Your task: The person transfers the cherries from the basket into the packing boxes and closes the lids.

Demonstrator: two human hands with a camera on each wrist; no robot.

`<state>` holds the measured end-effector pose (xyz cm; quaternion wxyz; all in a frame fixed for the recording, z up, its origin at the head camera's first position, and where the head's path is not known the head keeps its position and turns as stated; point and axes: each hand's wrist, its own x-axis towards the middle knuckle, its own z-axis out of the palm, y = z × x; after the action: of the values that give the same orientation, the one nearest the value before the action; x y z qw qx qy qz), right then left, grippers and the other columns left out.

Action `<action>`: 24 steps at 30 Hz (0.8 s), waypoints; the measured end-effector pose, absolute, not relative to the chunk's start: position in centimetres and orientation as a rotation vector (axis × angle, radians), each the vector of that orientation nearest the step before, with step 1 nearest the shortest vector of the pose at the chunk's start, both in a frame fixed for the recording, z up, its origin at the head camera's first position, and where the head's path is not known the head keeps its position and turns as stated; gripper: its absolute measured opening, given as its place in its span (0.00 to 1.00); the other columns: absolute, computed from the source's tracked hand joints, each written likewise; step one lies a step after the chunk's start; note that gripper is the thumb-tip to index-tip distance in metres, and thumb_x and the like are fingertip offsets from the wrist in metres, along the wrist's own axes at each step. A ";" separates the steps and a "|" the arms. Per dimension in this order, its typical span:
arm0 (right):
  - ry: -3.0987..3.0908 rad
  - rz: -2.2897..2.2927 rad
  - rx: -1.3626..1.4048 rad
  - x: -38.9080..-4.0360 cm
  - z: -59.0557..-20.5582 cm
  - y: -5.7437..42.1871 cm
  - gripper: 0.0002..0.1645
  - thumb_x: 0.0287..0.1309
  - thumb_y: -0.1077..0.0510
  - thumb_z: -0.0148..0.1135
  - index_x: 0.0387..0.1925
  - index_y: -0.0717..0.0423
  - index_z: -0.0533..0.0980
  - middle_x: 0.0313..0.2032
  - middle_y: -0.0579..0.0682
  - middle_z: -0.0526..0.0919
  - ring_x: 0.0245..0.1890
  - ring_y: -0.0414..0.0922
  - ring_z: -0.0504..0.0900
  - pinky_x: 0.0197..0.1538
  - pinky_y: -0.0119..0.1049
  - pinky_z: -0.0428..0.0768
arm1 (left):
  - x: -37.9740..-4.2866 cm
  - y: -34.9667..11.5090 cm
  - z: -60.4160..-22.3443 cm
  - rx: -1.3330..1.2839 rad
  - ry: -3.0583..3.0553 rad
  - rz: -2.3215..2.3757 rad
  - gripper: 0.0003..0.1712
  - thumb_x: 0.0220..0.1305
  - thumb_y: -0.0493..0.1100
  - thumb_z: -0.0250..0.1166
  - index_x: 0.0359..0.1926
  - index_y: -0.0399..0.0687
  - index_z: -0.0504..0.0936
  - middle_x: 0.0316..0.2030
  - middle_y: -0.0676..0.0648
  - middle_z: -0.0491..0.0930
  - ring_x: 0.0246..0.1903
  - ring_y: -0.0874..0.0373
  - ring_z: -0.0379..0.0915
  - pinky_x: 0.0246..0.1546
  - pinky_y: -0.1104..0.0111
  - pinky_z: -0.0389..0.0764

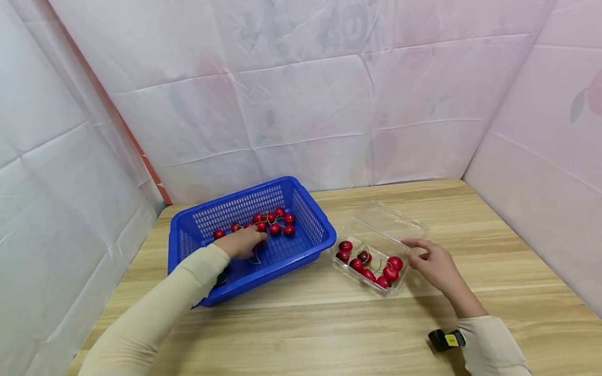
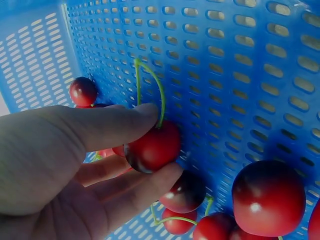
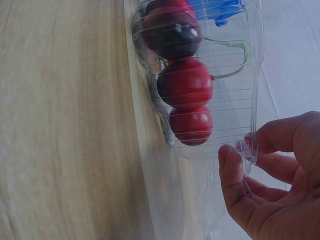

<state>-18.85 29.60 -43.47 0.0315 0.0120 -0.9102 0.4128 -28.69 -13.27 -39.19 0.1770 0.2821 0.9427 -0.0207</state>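
My left hand reaches into a blue plastic basket. Its thumb and fingers pinch a red cherry with a bent green stem, in the left wrist view. Several more cherries lie around it on the basket floor. To the right stands a clear plastic clamshell box, its lid tipped open toward the back. Several cherries sit inside the box. My right hand pinches the box's rim at its right end between thumb and fingers.
Both containers stand on a wood-grain table. White printed sheets hang behind and on both sides. A black device with a yellow label is at the right wrist.
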 end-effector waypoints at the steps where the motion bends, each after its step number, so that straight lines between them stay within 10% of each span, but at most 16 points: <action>1: -2.803 1.274 0.039 -18.9 -43.5 29.6 0.21 0.65 0.60 0.54 0.57 0.64 0.73 0.35 0.62 0.84 0.30 0.42 0.80 0.24 0.34 0.72 | -28.7 -13.3 -39.1 0.807 2.666 -0.054 0.24 0.56 0.30 0.68 0.54 0.45 0.78 0.49 0.39 0.76 0.48 0.46 0.74 0.49 0.54 0.78; 24: -2.800 1.280 0.050 -18.9 -43.5 29.6 0.21 0.65 0.61 0.54 0.57 0.64 0.72 0.34 0.63 0.84 0.29 0.41 0.80 0.24 0.34 0.72 | -25.0 -15.3 -32.8 0.999 2.748 -0.004 0.24 0.56 0.35 0.70 0.55 0.51 0.78 0.44 0.45 0.76 0.42 0.53 0.75 0.47 0.58 0.79</action>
<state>-18.91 29.62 -43.55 0.0312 0.0163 -0.9090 0.4154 -24.99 -15.27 -32.76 0.1087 0.3398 0.9342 -0.0015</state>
